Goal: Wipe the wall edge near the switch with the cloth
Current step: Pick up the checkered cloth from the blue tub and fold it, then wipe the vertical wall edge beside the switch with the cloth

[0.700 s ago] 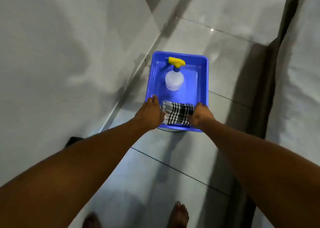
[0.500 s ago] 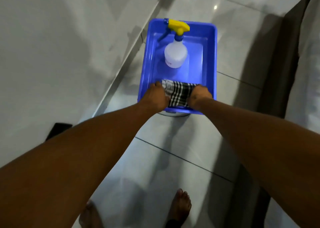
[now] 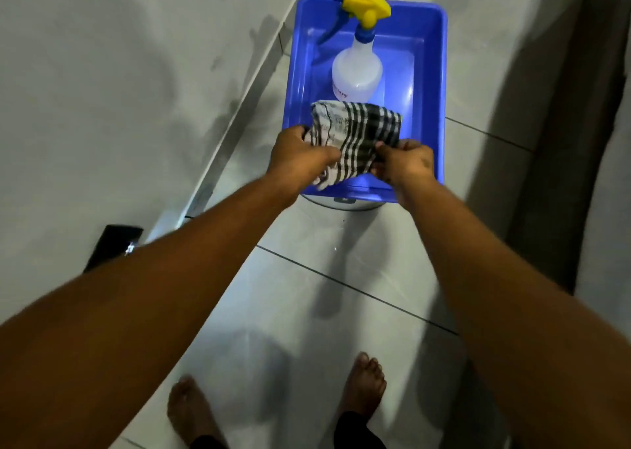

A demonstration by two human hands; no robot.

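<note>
Cloth [image 3: 355,137] is pinched by the left hand [image 3: 300,156] and right hand [image 3: 404,167] above the blue tub [image 3: 433,73]; a spray bottle [image 3: 356,69] stands inside the tub, behind the cloth.

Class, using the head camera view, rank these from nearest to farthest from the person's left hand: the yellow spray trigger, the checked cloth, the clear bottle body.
Measured from the left hand:
1. Checked cloth: gripped by that hand, over the blue tub's near end.
2. Clear bottle body: standing inside the tub, just beyond the cloth.
3. Yellow spray trigger: atop the bottle, at the tub's far end.
</note>
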